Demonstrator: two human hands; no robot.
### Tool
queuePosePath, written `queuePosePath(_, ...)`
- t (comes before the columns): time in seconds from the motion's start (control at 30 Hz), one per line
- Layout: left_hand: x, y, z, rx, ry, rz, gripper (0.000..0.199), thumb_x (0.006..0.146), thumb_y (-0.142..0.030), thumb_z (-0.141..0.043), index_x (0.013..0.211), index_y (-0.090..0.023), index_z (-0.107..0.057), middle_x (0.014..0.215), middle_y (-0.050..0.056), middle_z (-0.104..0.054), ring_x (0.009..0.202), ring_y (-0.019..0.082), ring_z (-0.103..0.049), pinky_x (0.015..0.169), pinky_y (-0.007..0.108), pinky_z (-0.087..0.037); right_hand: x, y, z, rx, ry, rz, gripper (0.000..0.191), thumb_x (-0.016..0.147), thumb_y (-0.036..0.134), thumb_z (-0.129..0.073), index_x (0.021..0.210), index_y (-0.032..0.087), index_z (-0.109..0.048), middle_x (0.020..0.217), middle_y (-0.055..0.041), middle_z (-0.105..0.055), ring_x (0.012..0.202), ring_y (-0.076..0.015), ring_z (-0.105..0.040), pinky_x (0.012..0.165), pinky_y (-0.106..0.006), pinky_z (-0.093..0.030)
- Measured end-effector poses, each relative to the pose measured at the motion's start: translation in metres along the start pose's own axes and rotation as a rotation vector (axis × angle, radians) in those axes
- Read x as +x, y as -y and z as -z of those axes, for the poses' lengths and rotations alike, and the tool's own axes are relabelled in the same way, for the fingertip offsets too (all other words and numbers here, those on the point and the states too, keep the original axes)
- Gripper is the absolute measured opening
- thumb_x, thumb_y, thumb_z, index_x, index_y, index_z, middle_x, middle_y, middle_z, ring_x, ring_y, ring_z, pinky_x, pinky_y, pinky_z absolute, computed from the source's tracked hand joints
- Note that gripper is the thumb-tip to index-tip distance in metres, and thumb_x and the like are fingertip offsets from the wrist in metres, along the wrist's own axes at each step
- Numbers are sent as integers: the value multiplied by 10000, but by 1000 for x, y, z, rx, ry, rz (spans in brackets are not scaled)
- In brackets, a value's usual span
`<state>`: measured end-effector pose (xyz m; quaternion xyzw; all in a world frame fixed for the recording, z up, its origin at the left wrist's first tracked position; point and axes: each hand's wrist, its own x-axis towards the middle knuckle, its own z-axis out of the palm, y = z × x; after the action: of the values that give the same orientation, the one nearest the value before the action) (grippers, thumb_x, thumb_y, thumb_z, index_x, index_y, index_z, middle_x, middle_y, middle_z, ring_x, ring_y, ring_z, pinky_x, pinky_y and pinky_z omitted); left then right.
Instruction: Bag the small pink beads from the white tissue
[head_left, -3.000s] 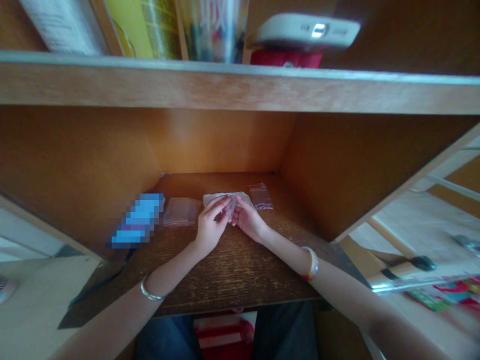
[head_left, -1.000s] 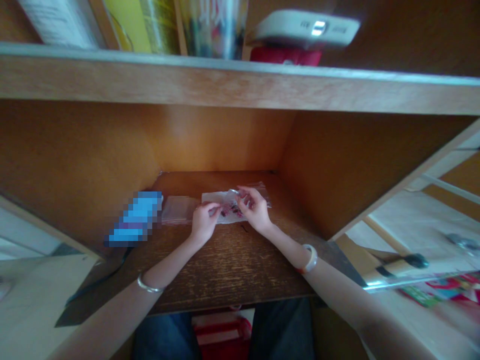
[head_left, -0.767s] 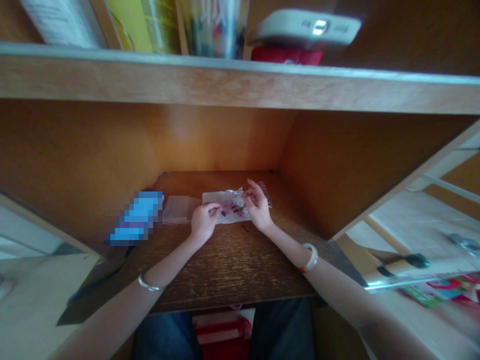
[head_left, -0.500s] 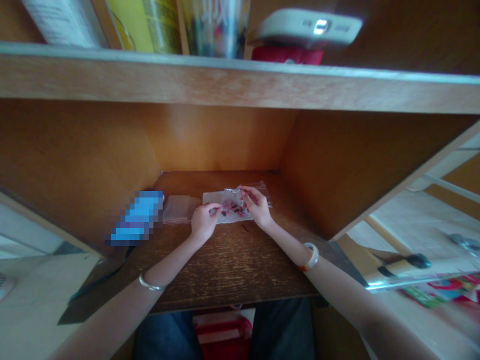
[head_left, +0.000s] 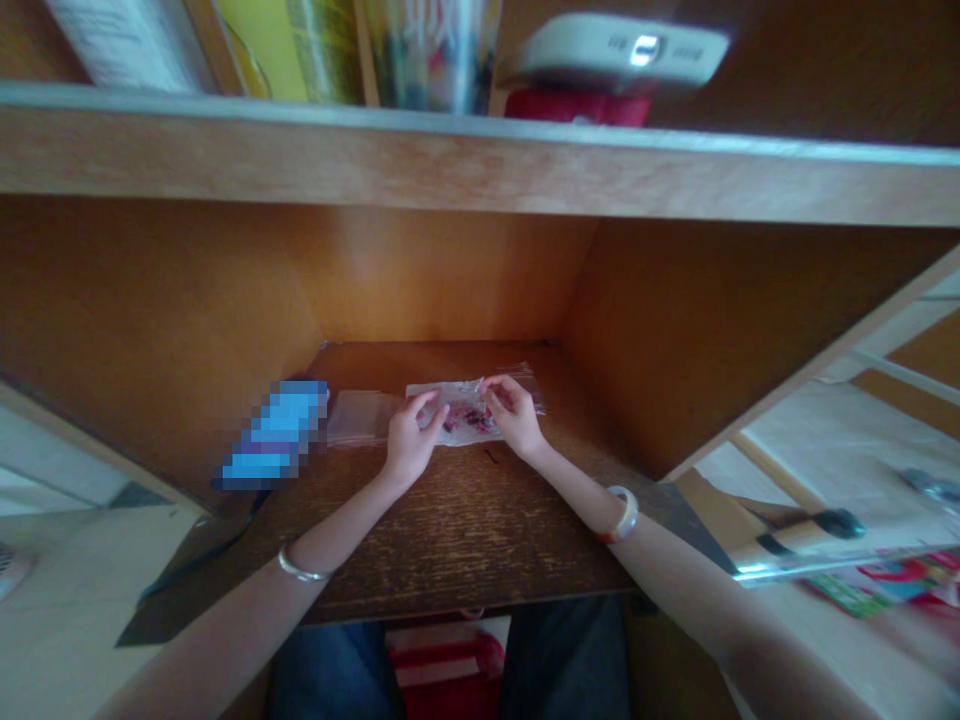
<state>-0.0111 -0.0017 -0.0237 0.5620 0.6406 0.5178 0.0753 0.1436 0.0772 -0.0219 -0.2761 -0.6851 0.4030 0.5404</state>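
Observation:
A clear plastic bag with small red and dark pieces (head_left: pixel 466 419) lies flat on the dark wooden desk (head_left: pixel 465 540). My left hand (head_left: pixel 412 432) is at the bag's left side, thumb and forefinger apart with nothing between them. Over the bag's right part, my right hand (head_left: pixel 514 412) has its thumb and forefinger pinched together; what they hold is too small to make out. Flat clear bags (head_left: pixel 360 418) lie left of my left hand. More clear plastic (head_left: pixel 529 385) shows behind my right hand.
A blurred-out phone-like object (head_left: pixel 276 435) leans at the left, with a dark cable running down to the desk's front left. Side panels enclose the desk. Above is a shelf edge (head_left: pixel 480 165) bearing a white device (head_left: pixel 622 50), a red item (head_left: pixel 576 107) and yellow packaging (head_left: pixel 300 50).
My left thumb and forefinger have parted from a pinch, and that hand has turned slightly. My right hand stays over the bag, its fingertips shifted a little.

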Motion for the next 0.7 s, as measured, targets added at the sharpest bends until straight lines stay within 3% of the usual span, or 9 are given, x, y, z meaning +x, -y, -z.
queuePosePath(0.13, -1, -7, 3, -137, -56, -68, 207, 865, -314, -569, 998, -192, -669, 997, 54, -705, 849, 153, -637, 806, 270, -484, -1, 2, 0, -24, 17, 18, 109, 833, 292, -538, 823, 192, -578, 766, -11, -592, 648, -125, -534, 638, -275, -447)
queuePosePath(0.23, -1, -10, 6, -188, -50, -66, 174, 866, -300, -568, 933, -189, -684, 934, 43, -713, 819, 148, -639, 760, 255, -489, -2, 4, 0, -43, 23, 17, 115, 833, 304, -533, 825, 197, -575, 769, -11, -594, 654, -130, -536, 630, -271, -444)
queuePosePath(0.47, -1, -9, 6, -211, -63, -18, 182, 854, -323, -581, 898, -191, -697, 890, 36, -718, 776, 146, -638, 722, 251, -490, -2, 5, 0, -57, 3, 36, 132, 843, 328, -517, 834, 202, -556, 760, -7, -576, 649, -131, -526, 621, -271, -442)
queuePosePath(0.7, -1, -7, 5, -219, -73, -8, 208, 855, -340, -575, 909, -188, -706, 907, 44, -723, 815, 163, -648, 763, 276, -500, -2, 6, 1, -39, -7, -12, 163, 838, 373, -531, 830, 211, -553, 704, 6, -552, 551, -117, -487, 515, -251, -423)
